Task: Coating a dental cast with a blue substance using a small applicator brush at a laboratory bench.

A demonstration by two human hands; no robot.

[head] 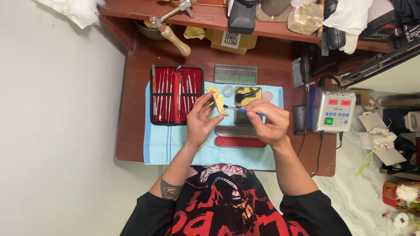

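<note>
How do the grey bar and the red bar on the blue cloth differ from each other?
The grey bar is silver grey, while the red bar is dark red. The grey bar lies farther from the person, and the right hand covers its right end; the red bar lies nearer, with its rounded left end plainly showing. Both are long, flat and lie side by side on the blue cloth.

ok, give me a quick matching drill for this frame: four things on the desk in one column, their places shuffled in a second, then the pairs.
Things:
1. pale yellow carved piece
2. blue-handled brush
3. red tool case
4. grey control box

Places:
A. open, at the left end of the blue towel
B. held in the left hand
C. off the towel, on the right side of the desk
D. held in the right hand

Pairs: 1-B, 2-D, 3-A, 4-C
</note>
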